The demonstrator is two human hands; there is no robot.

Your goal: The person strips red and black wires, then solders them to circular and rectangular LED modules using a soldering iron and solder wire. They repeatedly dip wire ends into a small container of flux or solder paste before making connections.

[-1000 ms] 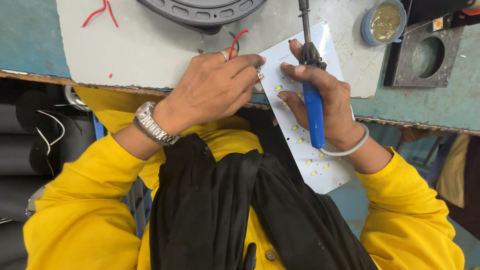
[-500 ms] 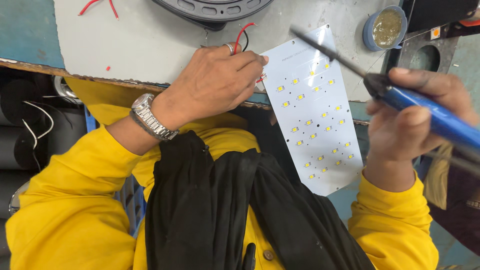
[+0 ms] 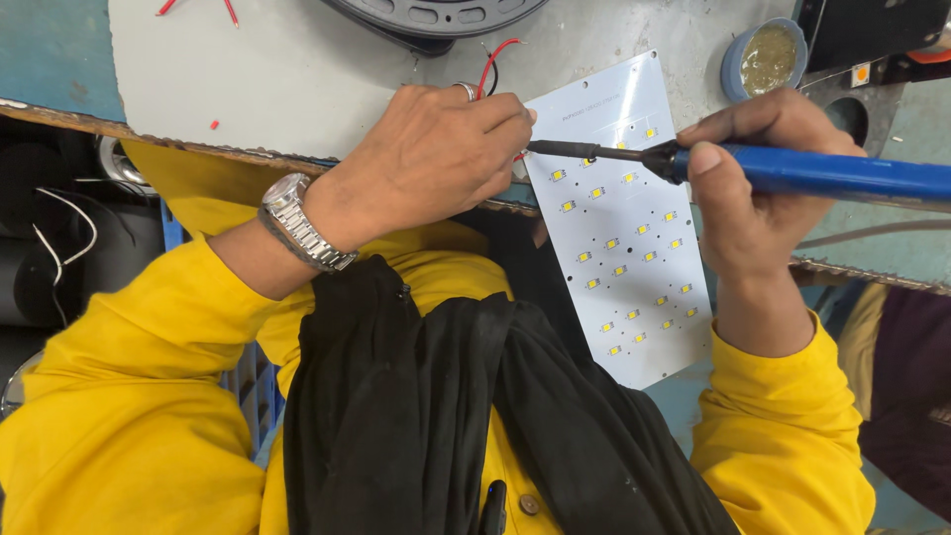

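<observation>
A white rectangular LED board (image 3: 626,228) with several small yellow chips lies half over the bench edge. My left hand (image 3: 431,159), with a steel watch on the wrist, is closed at the board's upper left edge, pinching a red wire (image 3: 492,56) there. My right hand (image 3: 758,188) grips a blue-handled soldering iron (image 3: 792,170) held level. Its dark tip reaches left across the board's top to my left fingertips.
A round blue tin of brownish paste (image 3: 761,57) sits at the back right beside a grey metal block with a round hole (image 3: 854,111). A black round housing (image 3: 436,15) lies at the back. The grey bench top (image 3: 267,79) has a worn front edge.
My right hand swung the soldering iron off the board to the right, then brought it back level so the tip meets my left fingertips. My left hand stayed on the board's edge.
</observation>
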